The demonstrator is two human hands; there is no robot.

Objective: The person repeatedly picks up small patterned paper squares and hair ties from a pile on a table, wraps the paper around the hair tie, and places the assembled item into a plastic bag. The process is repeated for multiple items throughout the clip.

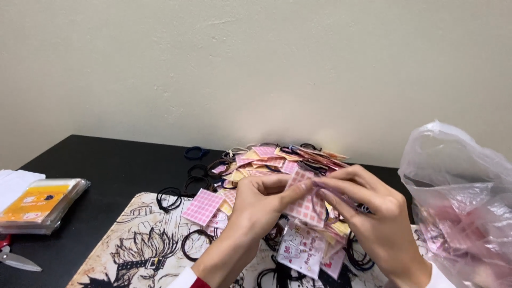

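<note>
Pink checked card (305,205), looped with a hair tie, sits pinched between both hands above the middle of a black table (114,160) that runs back to a plain cream wall (256,58). At the far left edge lies a white sheet (13,184), and just beside it a stack of clear packets with orange cards (40,205) inside; the grey blades of scissors (16,260) show below that stack at the table's near edge. Further right, a desk mat printed with a black-and-white cartoon drawing (138,240) covers the near part of the table, with a loose pink checked square (202,207) and several dark hair ties (170,197) lying on and around it. The left hand (261,205) is curled, thumb and fingertips closed on the card's upper left edge. Behind the hands a heap of pink and yellow cards and ties (277,157) spreads toward the wall. The right hand (368,213) has its fingers bent and closed on the card's right side, seemingly with a thin tie, though that is hard to tell. A printed white-and-pink packet (301,249) lies beneath the hands. At the far right stands a crumpled clear plastic bag (458,186) holding more pink pieces.
</note>
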